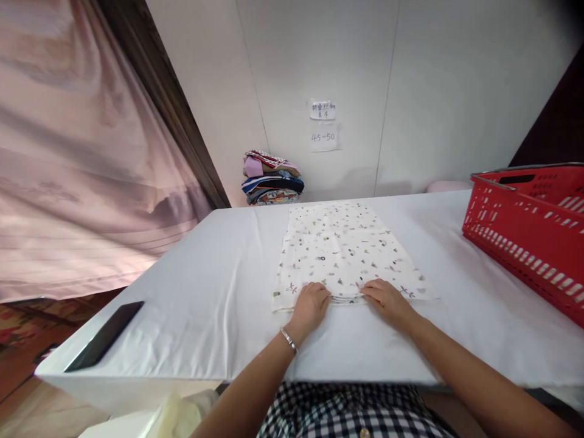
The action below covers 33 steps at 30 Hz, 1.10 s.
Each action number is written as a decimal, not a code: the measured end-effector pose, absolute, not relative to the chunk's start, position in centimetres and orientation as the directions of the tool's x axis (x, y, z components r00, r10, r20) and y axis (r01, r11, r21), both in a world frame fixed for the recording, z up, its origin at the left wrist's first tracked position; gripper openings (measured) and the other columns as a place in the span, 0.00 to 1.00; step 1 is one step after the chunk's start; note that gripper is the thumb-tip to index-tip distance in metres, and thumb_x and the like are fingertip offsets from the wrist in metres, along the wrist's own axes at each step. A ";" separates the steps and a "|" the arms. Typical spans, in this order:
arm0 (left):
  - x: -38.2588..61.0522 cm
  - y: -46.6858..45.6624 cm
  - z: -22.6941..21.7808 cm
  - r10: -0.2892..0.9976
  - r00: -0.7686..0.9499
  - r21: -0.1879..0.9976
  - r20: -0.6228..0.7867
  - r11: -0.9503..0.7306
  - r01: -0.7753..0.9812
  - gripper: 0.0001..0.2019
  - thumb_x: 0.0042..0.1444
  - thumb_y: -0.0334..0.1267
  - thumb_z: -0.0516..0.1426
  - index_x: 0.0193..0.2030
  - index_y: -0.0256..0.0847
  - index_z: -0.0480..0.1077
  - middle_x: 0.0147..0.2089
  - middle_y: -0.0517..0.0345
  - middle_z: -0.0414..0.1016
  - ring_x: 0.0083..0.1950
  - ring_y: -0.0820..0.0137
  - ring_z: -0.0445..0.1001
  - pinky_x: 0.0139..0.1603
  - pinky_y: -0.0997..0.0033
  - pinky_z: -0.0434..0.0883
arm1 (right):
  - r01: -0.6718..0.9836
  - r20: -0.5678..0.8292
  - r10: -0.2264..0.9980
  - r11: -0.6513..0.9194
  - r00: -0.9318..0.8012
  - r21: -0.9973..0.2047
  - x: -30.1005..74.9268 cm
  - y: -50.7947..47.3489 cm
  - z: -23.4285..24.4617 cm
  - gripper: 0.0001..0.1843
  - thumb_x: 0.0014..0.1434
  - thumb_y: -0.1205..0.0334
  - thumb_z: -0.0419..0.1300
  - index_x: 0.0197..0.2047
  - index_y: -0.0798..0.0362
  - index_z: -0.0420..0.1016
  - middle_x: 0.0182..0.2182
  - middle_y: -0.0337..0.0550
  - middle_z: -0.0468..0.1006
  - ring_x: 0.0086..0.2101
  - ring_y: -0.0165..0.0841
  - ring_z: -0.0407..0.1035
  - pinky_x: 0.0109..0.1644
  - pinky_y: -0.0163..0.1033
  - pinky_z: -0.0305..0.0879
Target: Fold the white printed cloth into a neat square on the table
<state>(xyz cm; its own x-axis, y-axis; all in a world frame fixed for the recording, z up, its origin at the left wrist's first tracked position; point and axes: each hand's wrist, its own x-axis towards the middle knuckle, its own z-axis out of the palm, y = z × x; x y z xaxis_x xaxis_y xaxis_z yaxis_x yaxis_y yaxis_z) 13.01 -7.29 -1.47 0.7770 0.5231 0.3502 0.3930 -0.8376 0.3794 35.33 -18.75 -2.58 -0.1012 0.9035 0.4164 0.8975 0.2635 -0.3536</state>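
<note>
White printed cloth [337, 249] lies in folded layers, from the far edge of the worktop [196, 292] toward the near edge. The left hand [311, 305] and the right hand [387, 301] are both nearly closed, gripping the cloth's near border. A dark flat device [107, 334] rests at the near left corner; a red basket [520, 228] stands toward the right edge.

On the table [201, 274], a cloth [342, 246] is lying between a phone [107, 337] (near left corner) and a basket [524, 225]; a clothes pile [272, 181] is sitting behind.
</note>
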 end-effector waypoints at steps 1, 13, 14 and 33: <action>13.1 -7.3 -1.4 0.525 0.776 0.382 0.350 -0.836 0.394 0.10 0.59 0.33 0.50 0.31 0.39 0.71 0.36 0.55 0.71 0.40 0.69 0.66 0.43 0.65 0.64 | 0.898 0.423 0.901 0.259 -0.093 -0.354 35.3 -18.8 -2.6 0.16 0.64 0.64 0.45 0.41 0.52 0.73 0.38 0.46 0.74 0.39 0.34 0.66 0.42 0.43 0.64; 12.7 -7.7 -2.3 0.505 0.768 0.373 0.395 -0.852 0.368 0.07 0.57 0.31 0.51 0.39 0.41 0.69 0.38 0.55 0.71 0.42 0.67 0.66 0.44 0.63 0.64 | 0.920 0.456 0.888 0.230 -0.064 -0.318 34.8 -19.1 -2.8 0.13 0.63 0.65 0.46 0.44 0.51 0.71 0.40 0.46 0.73 0.40 0.35 0.66 0.42 0.43 0.64; 12.6 -7.6 -2.3 0.506 0.769 0.374 0.391 -0.851 0.369 0.07 0.57 0.31 0.51 0.38 0.41 0.70 0.37 0.55 0.71 0.41 0.67 0.66 0.43 0.64 0.65 | 0.919 0.463 0.885 0.229 -0.060 -0.320 34.7 -19.1 -2.8 0.13 0.63 0.65 0.46 0.44 0.51 0.71 0.40 0.46 0.73 0.40 0.35 0.66 0.43 0.43 0.64; 12.5 -8.1 -2.2 0.429 0.817 0.351 0.384 -0.887 0.301 0.14 0.56 0.28 0.49 0.47 0.42 0.67 0.43 0.53 0.71 0.45 0.65 0.65 0.45 0.62 0.65 | 0.895 0.429 0.896 0.283 -0.117 -0.346 34.4 -19.5 -1.7 0.14 0.60 0.68 0.47 0.42 0.51 0.72 0.38 0.48 0.72 0.38 0.36 0.65 0.41 0.44 0.64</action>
